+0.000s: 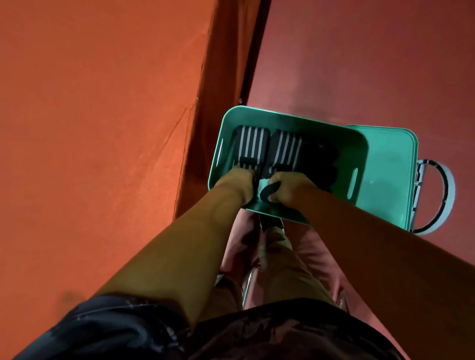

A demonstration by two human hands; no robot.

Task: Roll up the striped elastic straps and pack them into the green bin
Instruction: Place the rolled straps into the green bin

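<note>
Right under the camera, a dark shirt (276, 346), and from it both bare forearms reach forward and down. Below the arms there's a khaki trouser leg (281, 268), a dark shoe (270, 223) and a bit of chrome tube (248, 286).

On to the hands, both over the near wall of the green bin (298, 122), almost side by side. The left hand (237, 184) is knuckles-up, fingers curled down onto the near end of a striped roll (249, 145). The fingertips are hidden, so I cannot tell if it grips or only presses. The right hand (290, 186) is closed, thumb wrapped round a dark strap end (270, 192) that sticks out towards the left hand.

Just beyond the right hand's fingers sits a second striped roll (285, 149), snug against the first, both lying in the bin's floor. To the right of that hand, dark rolls (319, 162) are packed in shadow, details hard to make out.

Further right of the right hand, a green lid (389, 175) lies flat, partly under the bin's edge, and past it a loose strap loop (439, 197) curls on the reddish floor (377, 63). Away to the left of the left hand hangs a big orange cloth (91, 101).
</note>
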